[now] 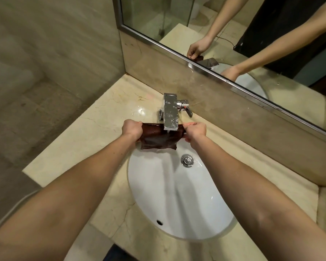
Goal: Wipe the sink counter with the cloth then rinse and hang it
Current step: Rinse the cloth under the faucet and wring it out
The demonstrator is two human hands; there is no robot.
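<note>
At the far rim of the sink [177,200], directly under the tap spout [170,113], the dark brown cloth [159,138] was held stretched between both hands. The left hand [132,129] gripped the cloth's left end and the right hand [195,129] its right end, fingers curled round the fabric. The hands were well apart, with the spout between them. A thin stream ran from the spout onto the cloth's middle. The cloth's lower edge hung loose over the basin, above and left of the drain [187,160]. The lever handle [186,109] sat just behind the right hand. Boundaries: a stone upstand [233,113] under the mirror [224,25] closed the back of the bench [87,136], and a tiled wall [55,53] closed the far left. A broad strip of bench lay left of the basin; the strip to the right, along the upstand, was narrower.
</note>
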